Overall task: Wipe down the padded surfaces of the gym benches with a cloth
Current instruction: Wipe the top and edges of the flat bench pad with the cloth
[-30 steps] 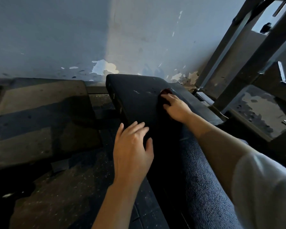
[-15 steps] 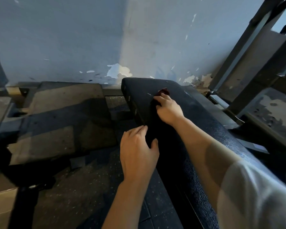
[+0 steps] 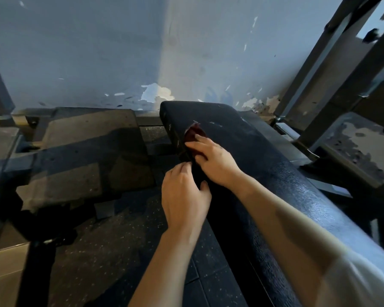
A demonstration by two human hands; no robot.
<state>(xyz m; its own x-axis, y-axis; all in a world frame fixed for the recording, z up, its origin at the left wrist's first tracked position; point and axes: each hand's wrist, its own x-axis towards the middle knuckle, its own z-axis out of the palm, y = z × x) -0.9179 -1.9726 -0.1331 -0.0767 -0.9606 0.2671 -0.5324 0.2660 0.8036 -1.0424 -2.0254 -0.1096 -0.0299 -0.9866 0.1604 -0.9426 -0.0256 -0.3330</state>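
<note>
2 hands (image 3: 215,161) down at the left edge of the black bench pad (image 3: 282,173), working close together. Right hand on top, fingers laid over the dark red cloth (image 3: 192,135) and pressing it onto the pad's upper left edge, near the far end. Left hand (image 3: 184,197) just below it against the pad's side, fingers bent toward the side face; gripping the edge or only bracing, cannot tell.

Progress, as a judgement: midway on this bench at best. White flecks and scuffs still showing near the far end (image 3: 213,123) and down the left side face, so more passes needed there. Near stretch of the pad glossy, possibly wiped already, not certain. Other benches not in view.

Against 1 second ago: cloth and right hand shifted from mid-pad over to the left edge. Left hand up from hovering with fingers spread to tucked right beneath the right hand. Head swung right to left, more floor matting (image 3: 80,151) in sight.
</note>
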